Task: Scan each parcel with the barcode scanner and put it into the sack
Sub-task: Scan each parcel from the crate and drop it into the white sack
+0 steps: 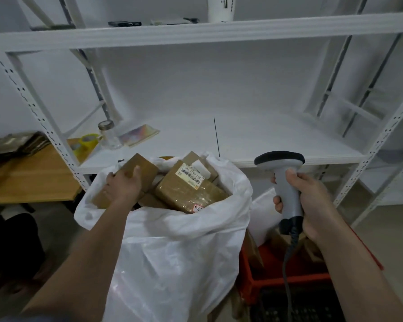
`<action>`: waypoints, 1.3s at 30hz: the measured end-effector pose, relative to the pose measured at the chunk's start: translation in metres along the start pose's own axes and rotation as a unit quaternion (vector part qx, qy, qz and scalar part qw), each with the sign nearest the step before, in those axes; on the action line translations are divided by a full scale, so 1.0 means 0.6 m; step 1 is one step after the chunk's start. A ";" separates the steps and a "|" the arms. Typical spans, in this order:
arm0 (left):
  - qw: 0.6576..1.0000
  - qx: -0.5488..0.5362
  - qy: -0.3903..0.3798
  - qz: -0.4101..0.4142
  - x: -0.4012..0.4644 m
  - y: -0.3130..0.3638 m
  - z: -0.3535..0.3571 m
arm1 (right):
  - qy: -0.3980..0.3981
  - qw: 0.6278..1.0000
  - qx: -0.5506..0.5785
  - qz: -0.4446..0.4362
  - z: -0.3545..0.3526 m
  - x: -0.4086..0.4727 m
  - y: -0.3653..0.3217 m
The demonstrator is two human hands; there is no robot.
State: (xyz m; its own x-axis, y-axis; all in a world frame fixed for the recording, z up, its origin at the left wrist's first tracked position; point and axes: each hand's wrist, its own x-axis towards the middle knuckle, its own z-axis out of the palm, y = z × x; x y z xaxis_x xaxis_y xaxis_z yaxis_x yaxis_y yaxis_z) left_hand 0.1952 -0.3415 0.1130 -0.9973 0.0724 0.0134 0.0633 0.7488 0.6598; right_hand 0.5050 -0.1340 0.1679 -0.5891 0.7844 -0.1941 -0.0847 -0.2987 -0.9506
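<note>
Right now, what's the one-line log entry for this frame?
left hand: grips brown parcel at sack mouth | right hand: holds scanner upright, beside sack | sack: several parcels inside

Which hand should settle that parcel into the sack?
Left. The left hand already grips the parcel at the sack mouth; the right hand holds the scanner.

My left hand [122,185] grips a brown parcel [135,173] at the mouth of the white sack [184,252], just beside a labelled parcel [189,189] already inside, while my right hand [312,201] holds the grey barcode scanner [283,180] upright before the white shelf [254,138].
</note>
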 end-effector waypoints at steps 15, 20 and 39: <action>0.904 -0.209 0.158 0.339 -0.202 0.301 0.113 | 0.062 0.997 0.027 0.027 -0.194 0.057 -0.027; 0.822 -0.196 0.054 0.532 -0.320 0.369 0.313 | 0.097 0.994 0.014 0.047 -0.339 0.108 -0.017; 0.855 0.129 -0.453 0.217 -0.331 0.138 0.992 | 0.267 0.949 -0.007 0.169 -0.576 0.301 0.271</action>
State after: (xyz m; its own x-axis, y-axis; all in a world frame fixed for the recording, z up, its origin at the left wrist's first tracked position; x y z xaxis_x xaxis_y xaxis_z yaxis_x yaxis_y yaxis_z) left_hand 0.4208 0.0980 -0.2822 -0.4471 0.7736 -0.4490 0.5426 0.6337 0.5514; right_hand 0.6628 0.1467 -0.1055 -0.0898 0.8098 -0.5798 0.0501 -0.5777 -0.8147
